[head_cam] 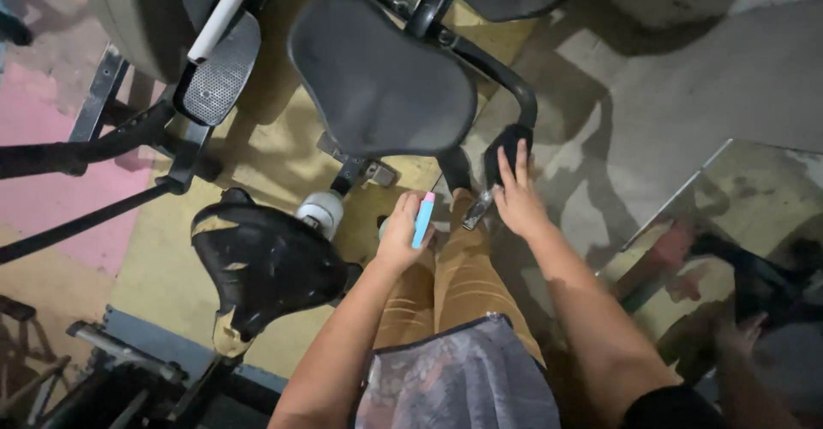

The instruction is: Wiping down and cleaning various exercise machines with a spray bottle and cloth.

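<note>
Head view. Left hand closed around blue tool, pink-tipped, long axis near upright, tip toward seat above. Right hand fingers extended, loosely open, resting on black handle grip at frame's right edge; gripping nothing fully. Metal piece between hands, nearer right. Worn seat left.

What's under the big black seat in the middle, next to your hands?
Under the black seat a metal bracket and bolt show, over yellow floor. The left hand holds a blue tool; the right hand touches the handle pad. The post's mounting is hidden.
</note>
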